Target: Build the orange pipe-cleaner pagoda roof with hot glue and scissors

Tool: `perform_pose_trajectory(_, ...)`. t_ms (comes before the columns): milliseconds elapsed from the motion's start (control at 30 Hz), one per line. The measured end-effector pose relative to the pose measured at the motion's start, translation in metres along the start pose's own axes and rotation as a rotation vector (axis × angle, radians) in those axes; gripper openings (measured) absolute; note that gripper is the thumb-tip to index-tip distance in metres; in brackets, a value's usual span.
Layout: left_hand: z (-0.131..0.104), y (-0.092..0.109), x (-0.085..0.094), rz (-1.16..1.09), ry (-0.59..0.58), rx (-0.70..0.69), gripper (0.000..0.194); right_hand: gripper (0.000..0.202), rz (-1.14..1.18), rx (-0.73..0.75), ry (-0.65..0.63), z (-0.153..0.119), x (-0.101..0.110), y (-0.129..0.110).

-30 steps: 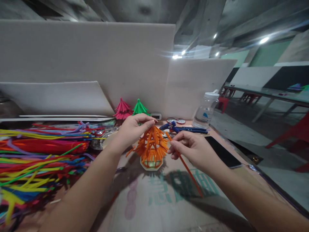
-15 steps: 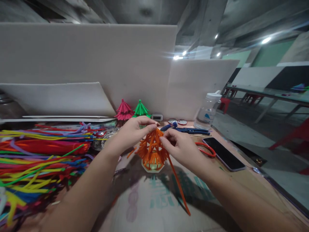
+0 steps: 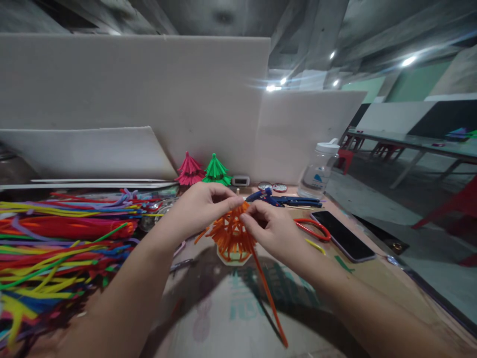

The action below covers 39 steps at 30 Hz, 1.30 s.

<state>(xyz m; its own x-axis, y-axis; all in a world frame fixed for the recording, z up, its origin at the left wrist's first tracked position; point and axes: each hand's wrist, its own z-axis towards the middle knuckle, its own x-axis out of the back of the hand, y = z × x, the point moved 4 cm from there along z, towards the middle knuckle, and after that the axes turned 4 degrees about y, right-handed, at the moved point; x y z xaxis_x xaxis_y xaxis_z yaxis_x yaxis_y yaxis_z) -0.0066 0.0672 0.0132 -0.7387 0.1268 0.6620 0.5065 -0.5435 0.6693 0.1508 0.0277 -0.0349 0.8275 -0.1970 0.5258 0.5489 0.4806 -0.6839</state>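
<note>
At the center of a worktable, an orange tree (image 3: 231,237) of fuzzy strips stands on a pale base (image 3: 222,258), its peak pinched between the left hand's (image 3: 203,206) thumb and forefinger. The right hand (image 3: 272,223), at two o'clock, grasps an orange strip (image 3: 269,296) in its fingertips, the tail trailing toward five. A pink tree (image 3: 189,170) and a green tree (image 3: 216,172) stand near eleven; colorful strips (image 3: 63,228) lie at nine, a phone (image 3: 343,236) at three.

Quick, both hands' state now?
Left hand: closed, pinching the top of the orange pipe-cleaner model.
Right hand: closed, holding an orange pipe cleaner.
</note>
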Motion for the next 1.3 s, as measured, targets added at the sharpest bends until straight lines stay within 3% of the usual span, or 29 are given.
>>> perform_pose_trajectory(100,0.0,0.0,-0.002,0.001,-0.025,0.018,0.028,0.021,-0.06,0.03,-0.008,0.0,-0.003,-0.001)
perform_pose_trajectory(167,0.001,-0.003,-0.001,0.017,0.024,0.017,0.028,0.021,-0.043,0.02,-0.006,0.002,0.003,0.0)
perform_pose_trajectory(300,0.006,-0.008,0.003,0.073,0.188,-0.03,0.036,0.02,0.009,-0.059,0.119,0.012,0.04,0.009)
perform_pose_trajectory(400,0.01,-0.011,-0.003,0.083,0.171,-0.063,0.032,0.022,-0.017,-0.167,0.1,0.019,0.057,0.025)
perform_pose_trajectory(533,0.013,-0.013,-0.008,0.022,0.153,-0.092,0.028,0.027,-0.097,-0.196,-0.063,0.021,0.031,0.052)
perform_pose_trajectory(633,0.013,-0.013,-0.007,0.018,0.152,-0.092,0.026,0.027,-0.185,-0.169,-0.064,0.021,0.004,0.075)
perform_pose_trajectory(700,0.012,-0.012,-0.005,0.044,0.158,-0.106,0.026,0.027,-0.207,-0.172,-0.047,0.023,-0.003,0.09)
perform_pose_trajectory(867,0.011,-0.01,0.002,0.118,0.176,-0.128,0.024,0.029,-0.26,-0.265,0.081,0.033,0.029,0.128)
perform_pose_trajectory(1000,0.012,-0.013,0.004,0.14,0.185,-0.135,0.024,0.022,-0.279,-0.33,0.071,0.036,0.047,0.157)
perform_pose_trajectory(1133,0.011,-0.012,0.006,0.163,0.213,-0.147,0.023,0.017,-0.315,-0.352,0.086,0.037,0.047,0.178)
perform_pose_trajectory(1300,0.008,-0.007,0.007,0.153,0.215,-0.137,0.023,0.042,-0.334,-0.339,0.072,0.046,0.035,0.192)
